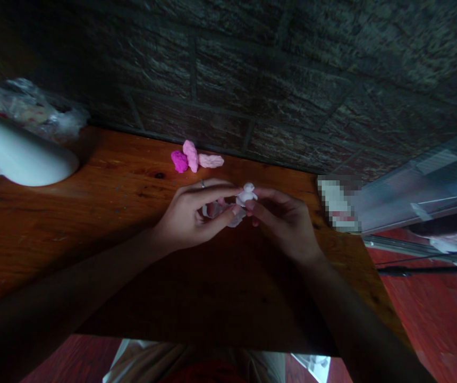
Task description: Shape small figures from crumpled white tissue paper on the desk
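Between my two hands is a small white figurine (pixel 246 196) with a round head and a rounded body. My left hand (pixel 196 213), with a ring on one finger, pinches its left side between thumb and fingertips. From the other side, the thumb and fingers of my right hand (pixel 286 218) close on it. A crumpled piece of clear plastic (pixel 235 217) shows below the figurine, partly hidden by my left hand. Beyond my hands lie a magenta lump (pixel 179 161), a pink lump (pixel 191 156) and a paler pink lump (pixel 211 160), all resembling modelling clay.
The wooden table (pixel 125 181) runs up to a dark brick wall (pixel 228 96). A white lamp-like base (pixel 29 154) stands at the left, before crumpled plastic bags (pixel 53 109). Near the right edge lie a blurred-out pale object (pixel 338 205) and a large translucent panel (pixel 420 181).
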The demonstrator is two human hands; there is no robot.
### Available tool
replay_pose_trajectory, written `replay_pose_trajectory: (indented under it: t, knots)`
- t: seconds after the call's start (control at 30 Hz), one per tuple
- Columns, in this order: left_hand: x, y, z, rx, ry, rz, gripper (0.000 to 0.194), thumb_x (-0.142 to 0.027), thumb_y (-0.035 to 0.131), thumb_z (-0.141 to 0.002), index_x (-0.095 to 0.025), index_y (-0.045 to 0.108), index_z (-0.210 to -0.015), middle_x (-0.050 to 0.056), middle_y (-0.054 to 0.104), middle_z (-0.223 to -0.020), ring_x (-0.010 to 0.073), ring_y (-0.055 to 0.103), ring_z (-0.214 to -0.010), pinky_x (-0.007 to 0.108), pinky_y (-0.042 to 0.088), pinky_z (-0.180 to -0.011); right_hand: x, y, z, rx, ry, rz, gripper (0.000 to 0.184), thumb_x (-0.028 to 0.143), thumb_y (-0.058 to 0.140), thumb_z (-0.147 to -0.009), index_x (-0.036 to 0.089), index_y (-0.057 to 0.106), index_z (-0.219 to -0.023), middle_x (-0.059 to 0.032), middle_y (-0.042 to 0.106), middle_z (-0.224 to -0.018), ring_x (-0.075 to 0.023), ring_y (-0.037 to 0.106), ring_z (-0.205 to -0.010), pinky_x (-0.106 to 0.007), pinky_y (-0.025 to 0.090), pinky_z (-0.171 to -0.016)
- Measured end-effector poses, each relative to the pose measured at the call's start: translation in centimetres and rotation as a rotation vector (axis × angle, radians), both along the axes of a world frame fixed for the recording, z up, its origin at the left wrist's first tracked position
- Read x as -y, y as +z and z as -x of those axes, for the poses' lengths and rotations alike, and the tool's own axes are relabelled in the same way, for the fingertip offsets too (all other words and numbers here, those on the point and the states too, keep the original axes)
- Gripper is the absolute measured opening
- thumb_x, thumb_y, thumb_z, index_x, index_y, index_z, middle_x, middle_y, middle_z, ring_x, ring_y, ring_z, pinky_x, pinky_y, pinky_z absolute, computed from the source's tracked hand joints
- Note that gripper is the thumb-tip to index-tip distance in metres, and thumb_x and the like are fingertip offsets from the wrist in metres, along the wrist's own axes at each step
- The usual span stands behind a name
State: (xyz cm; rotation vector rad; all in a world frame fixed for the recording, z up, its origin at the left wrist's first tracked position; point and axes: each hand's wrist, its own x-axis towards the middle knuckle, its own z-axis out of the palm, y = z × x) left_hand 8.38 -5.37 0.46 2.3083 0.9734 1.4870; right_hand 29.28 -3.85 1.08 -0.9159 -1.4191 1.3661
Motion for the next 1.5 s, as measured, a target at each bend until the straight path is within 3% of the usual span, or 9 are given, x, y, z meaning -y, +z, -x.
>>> replay_pose_trajectory:
  t: [0.27, 0.4, 0.6, 0.7, 0.83, 0.97, 1.23, 1.37, 1.5]
  knots:
    - [0.2, 0.0, -0.4, 0.08, -0.062, 0.139, 0.029, -0.018, 0.071, -0.092, -0.017, 0.079, -0.12, 0.015, 0.077, -0.125, 0.0226, 0.077, -0.105, 0.028, 0.064, -0.079, 0.0, -0.3, -0.2, 0.024, -0.028, -0.016, 0.026, 0.037, 0.089, -0.078, 0.027, 0.083, -0.101, 0.0003, 0.08, -0.088, -0.0112, 0.066, -0.063, -0.027, 0.06, -0.059]
    - [0.6, 0.2, -0.6, 0.095, -0.093, 0.219, 0.035, -0.019, 0.072, -0.09, -0.019, 0.077, -0.124, 0.015, 0.076, -0.128, 0.0208, 0.078, -0.095, 0.026, 0.064, -0.071, -0.1, -0.3, -0.2, 0.01, -0.044, -0.006, 0.025, 0.035, 0.089, -0.078, 0.027, 0.083, -0.101, 0.0004, 0.081, -0.087, -0.0118, 0.067, -0.064, -0.027, 0.059, -0.059]
    - [0.4, -0.8, -1.2, 0.368, -0.176, 0.479, 0.062, -0.02, 0.075, -0.089, -0.023, 0.058, -0.149, 0.013, 0.074, -0.129, 0.0161, 0.076, -0.092, 0.025, 0.064, -0.077, -0.1, 0.0, 0.1, -0.018, -0.072, -0.024, 0.024, 0.035, 0.089, -0.077, 0.025, 0.082, -0.098, -0.0007, 0.082, -0.095, -0.0123, 0.068, -0.07, -0.026, 0.059, -0.061]
    - [0.0, -1.2, -1.3, 0.464, -0.218, 0.582, 0.057, -0.022, 0.082, -0.084, -0.02, 0.066, -0.138, 0.012, 0.077, -0.125, 0.018, 0.077, -0.095, 0.029, 0.065, -0.082, 0.0, 0.0, 0.2, -0.021, -0.069, -0.046, 0.026, 0.035, 0.09, -0.077, 0.026, 0.082, -0.1, -0.001, 0.082, -0.099, -0.0143, 0.07, -0.076, -0.026, 0.059, -0.061]
    - [-0.3, -1.0, -1.2, 0.54, -0.218, 0.752, 0.041, -0.03, 0.087, -0.081, -0.017, 0.076, -0.118, 0.012, 0.081, -0.114, 0.0229, 0.079, -0.094, 0.029, 0.066, -0.071, 0.1, 0.0, 0.1, 0.024, -0.016, -0.062, 0.031, 0.038, 0.09, -0.077, 0.026, 0.081, -0.104, -0.0021, 0.081, -0.101, -0.0164, 0.071, -0.08, -0.027, 0.059, -0.061]
    - [-0.3, -0.7, -1.2, 0.58, -0.199, 0.773, 0.04, -0.034, 0.093, -0.074, -0.018, 0.08, -0.109, 0.011, 0.082, -0.115, 0.0251, 0.08, -0.096, 0.034, 0.067, -0.077, 0.0, 0.3, -0.1, 0.067, -0.006, -0.046, 0.029, 0.04, 0.088, -0.079, 0.025, 0.081, -0.102, -0.0022, 0.081, -0.095, -0.015, 0.069, -0.075, -0.027, 0.058, -0.061]
    - [0.3, -0.5, -1.5, 0.631, -0.209, 0.911, 0.033, -0.025, 0.092, -0.074, -0.02, 0.082, -0.106, 0.008, 0.083, -0.109, 0.0207, 0.08, -0.09, 0.035, 0.066, -0.085, -0.3, 0.2, 0.2, 0.069, -0.006, -0.134, 0.028, 0.044, 0.09, -0.076, 0.024, 0.081, -0.094, -0.0022, 0.079, -0.092, -0.0163, 0.07, -0.08, -0.031, 0.059, -0.073]
    - [0.1, -0.5, -1.5, 0.709, -0.222, 1.021, 0.032, -0.023, 0.09, -0.073, -0.02, 0.082, -0.104, 0.007, 0.084, -0.101, 0.018, 0.079, -0.081, 0.031, 0.065, -0.078, -0.5, 0.0, 0.2, 0.062, 0.009, -0.088, 0.029, 0.045, 0.089, -0.077, 0.024, 0.081, -0.095, -0.0024, 0.08, -0.093, -0.0149, 0.069, -0.076, -0.029, 0.058, -0.068]
    - [-0.1, -0.4, -1.4, 0.821, -0.171, 1.104, 0.029, -0.016, 0.088, -0.071, -0.02, 0.082, -0.099, 0.005, 0.084, -0.098, 0.0169, 0.08, -0.085, 0.03, 0.065, -0.084, -0.6, -0.3, 0.4, 0.037, 0.017, -0.022, 0.032, 0.046, 0.09, -0.076, 0.023, 0.081, -0.096, -0.0018, 0.079, -0.092, -0.0132, 0.067, -0.074, -0.024, 0.054, -0.06]
